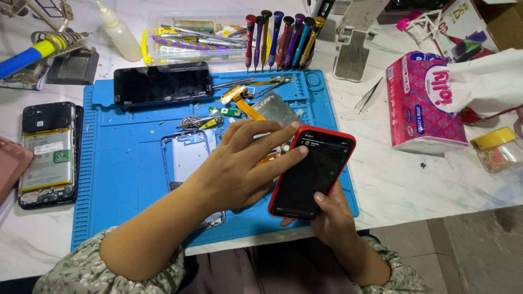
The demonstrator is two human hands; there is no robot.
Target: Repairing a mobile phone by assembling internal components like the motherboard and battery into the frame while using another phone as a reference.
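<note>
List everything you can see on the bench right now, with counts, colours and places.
phone in red case: 1, dark screen, held over the mat's right edge
repair mat: 1, blue, centre of table
phone frame: 1, silver-blue, on the mat under the left forearm
black phone: 1, face up, mat's top left
opened phone: 1, black, battery showing, left of mat
screwdrivers: about 8, mixed colours, upright behind mat
squeeze bottle: 1, whitish, top left
tissue pack: 1, pink, right
small jar: 1, yellow lid, far right
left hand: fingertips on the phone's screen
right hand: grips the phone from below
</note>
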